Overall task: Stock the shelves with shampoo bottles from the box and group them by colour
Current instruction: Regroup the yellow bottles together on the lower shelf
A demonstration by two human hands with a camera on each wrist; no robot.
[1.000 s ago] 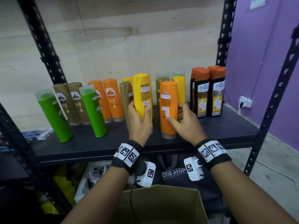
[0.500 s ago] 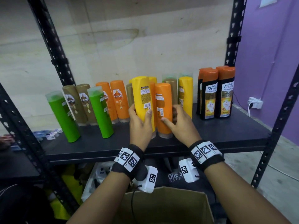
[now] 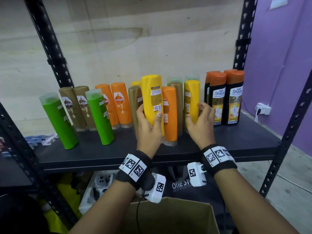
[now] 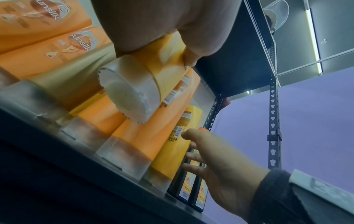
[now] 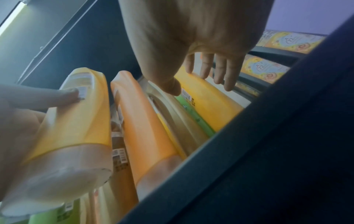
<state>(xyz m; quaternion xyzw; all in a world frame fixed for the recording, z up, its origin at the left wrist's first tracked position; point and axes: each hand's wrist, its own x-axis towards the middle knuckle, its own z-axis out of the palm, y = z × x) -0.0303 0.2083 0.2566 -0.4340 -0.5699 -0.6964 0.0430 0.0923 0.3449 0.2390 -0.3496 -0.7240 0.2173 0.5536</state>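
My left hand point(image 3: 149, 115) grips a yellow shampoo bottle point(image 3: 152, 95) round its lower half and holds it just off the black shelf point(image 3: 118, 154); its clear cap point(image 4: 130, 97) hangs free in the left wrist view. An orange bottle point(image 3: 169, 115) stands right beside it. My right hand point(image 3: 195, 114) reaches round a second yellow bottle point(image 3: 191, 95) further right, thumb in front, straight spread fingers point(image 5: 220, 69) behind it, not closed. The cardboard box point(image 3: 168, 215) sits below, its contents hidden.
Two green bottles point(image 3: 57, 120), brown bottles point(image 3: 69, 105) and orange bottles point(image 3: 120, 103) stand to the left. Black bottles with orange caps point(image 3: 233, 98) stand at the right end. Brown and green bottles sit behind the centre group. Black uprights point(image 3: 290, 132) frame the shelf.
My right hand let go of the orange bottle, now standing next to the held yellow one, and moved right to the second yellow bottle. My left hand kept its yellow bottle.
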